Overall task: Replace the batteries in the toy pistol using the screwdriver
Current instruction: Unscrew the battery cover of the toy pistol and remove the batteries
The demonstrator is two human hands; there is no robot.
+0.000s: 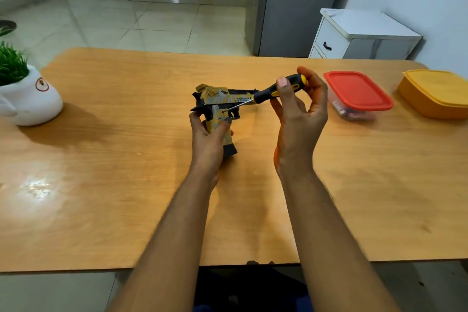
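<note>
A yellow and black toy pistol (219, 99) stands upright over the middle of the wooden table (126, 160), barrel pointing right. My left hand (209, 138) grips its handle from below. My right hand (298, 106) holds a black and yellow screwdriver (276, 90) by its handle between thumb and fingers. The thin metal shaft slants down to the left, and its tip touches a screw on the side of the grip (223, 111). No loose batteries are visible.
A clear box with a red lid (357, 92) sits right of my hands, small items inside. An orange lidded box (438, 92) lies at the far right. A white pot with a green plant (27, 94) stands at the left edge.
</note>
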